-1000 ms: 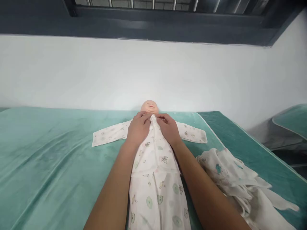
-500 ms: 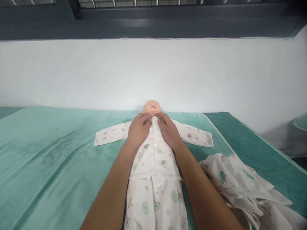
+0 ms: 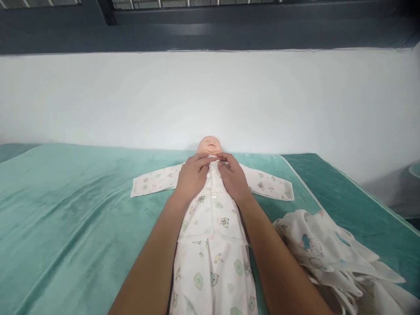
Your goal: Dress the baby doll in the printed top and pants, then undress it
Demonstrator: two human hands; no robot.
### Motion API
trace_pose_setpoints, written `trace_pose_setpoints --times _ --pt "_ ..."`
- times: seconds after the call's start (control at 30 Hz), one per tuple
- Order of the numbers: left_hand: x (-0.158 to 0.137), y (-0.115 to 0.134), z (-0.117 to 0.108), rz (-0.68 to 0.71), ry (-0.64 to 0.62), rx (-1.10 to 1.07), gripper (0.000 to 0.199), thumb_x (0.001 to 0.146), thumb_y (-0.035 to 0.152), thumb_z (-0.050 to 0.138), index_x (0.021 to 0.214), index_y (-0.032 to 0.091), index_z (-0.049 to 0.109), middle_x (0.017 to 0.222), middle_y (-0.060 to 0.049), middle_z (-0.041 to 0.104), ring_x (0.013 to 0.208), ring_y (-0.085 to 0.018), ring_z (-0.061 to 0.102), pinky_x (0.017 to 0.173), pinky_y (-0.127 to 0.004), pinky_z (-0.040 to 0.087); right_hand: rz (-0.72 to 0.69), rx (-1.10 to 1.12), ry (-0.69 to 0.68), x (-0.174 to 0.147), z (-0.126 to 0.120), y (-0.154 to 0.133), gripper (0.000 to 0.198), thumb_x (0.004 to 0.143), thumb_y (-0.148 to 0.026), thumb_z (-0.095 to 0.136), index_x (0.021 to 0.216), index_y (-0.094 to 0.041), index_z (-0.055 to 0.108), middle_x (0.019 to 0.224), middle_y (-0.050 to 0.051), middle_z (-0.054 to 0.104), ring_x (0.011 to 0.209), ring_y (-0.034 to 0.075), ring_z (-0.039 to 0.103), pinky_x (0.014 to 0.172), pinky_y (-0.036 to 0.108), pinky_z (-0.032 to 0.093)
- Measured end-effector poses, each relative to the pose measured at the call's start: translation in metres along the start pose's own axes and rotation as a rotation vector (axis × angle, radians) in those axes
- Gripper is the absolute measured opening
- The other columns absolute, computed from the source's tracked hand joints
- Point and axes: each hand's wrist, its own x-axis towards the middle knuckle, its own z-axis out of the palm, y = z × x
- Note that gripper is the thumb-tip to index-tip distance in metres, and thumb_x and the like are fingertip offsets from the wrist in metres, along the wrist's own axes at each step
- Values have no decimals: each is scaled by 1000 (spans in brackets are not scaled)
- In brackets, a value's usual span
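Two hands, one tiny collar, and from where I'm standing that's pretty much the whole story. The printed white shirt (image 3: 210,218) lies on the green sheet (image 3: 82,227), its long axis running straight from the doll's head (image 3: 209,143) by the wall (image 3: 210,96) back toward the person, right between the forearms. Sleeves stick out both ways, so it makes a T. The matching trousers (image 3: 215,280) carry on below the hem in the same line.

The spot that matters, I reckon, is the neckline: dead ahead of the fingertips, just under the doll's chin. Neither hand is clearly nearer. The left hand (image 3: 193,176) comes in from one side of the front seam, the right hand (image 3: 233,177) from the other, nearly mirror images.

Fingers are bent inward, and the tips almost meet at the collar, apparently touching the cloth. Are they pinching it or just resting there? Honestly can't tell, the backs of the hands hide the undersides. The button (image 3: 214,195) sits below them in plain view, with no finger on it.

Off beside the right forearm is a crumpled heap of white cloth (image 3: 328,249), apart from the shirt.
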Motion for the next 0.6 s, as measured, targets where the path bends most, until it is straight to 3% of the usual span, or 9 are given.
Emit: trace_pose_setpoints --times 0.17,0.4,0.6 --pt "-2 3 0 -39 53 -64 38 89 19 42 106 30 74 126 1 66 122 -22 56 107 -38 44 36 46 69 -2 0 1 29 83 -29 52 109 -24 63 118 5 65 113 24 57 103 43 41" --pt "-20 10 -1 -31 99 -106 24 90 25 50 98 27 72 126 0 66 123 -21 56 110 -38 41 -36 18 9 -30 -6 -15 32 85 -28 51 115 -26 63 127 3 64 124 23 52 110 44 36" --pt "-47 14 0 -8 84 -34 30 92 27 48 115 27 68 138 -1 60 133 -21 47 116 -42 33 -37 24 43 -55 -6 -16 36 86 -29 52 121 -26 60 133 4 60 128 23 49 112 44 35"
